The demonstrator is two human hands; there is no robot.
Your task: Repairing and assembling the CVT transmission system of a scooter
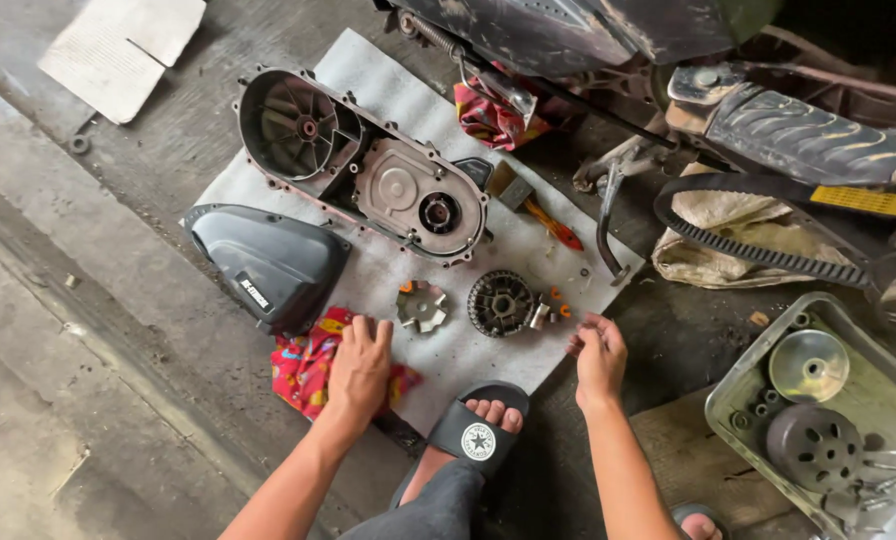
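Grey mat (448,140) on the concrete floor keeps the dismantled parts clean and together, the left hand (360,365) pressing flat, fingers spread, on a red rag (303,368) at its near edge, the right hand (598,352), fingers loosely curled on nothing, hovering near small rollers (548,310) beside the toothed pulley (500,303).

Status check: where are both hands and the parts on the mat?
Left hand flat on red patterned rag. Right hand at mat edge, fingers pinched; anything held too small to tell. Finned round part and small rollers lie between the hands, untouched.
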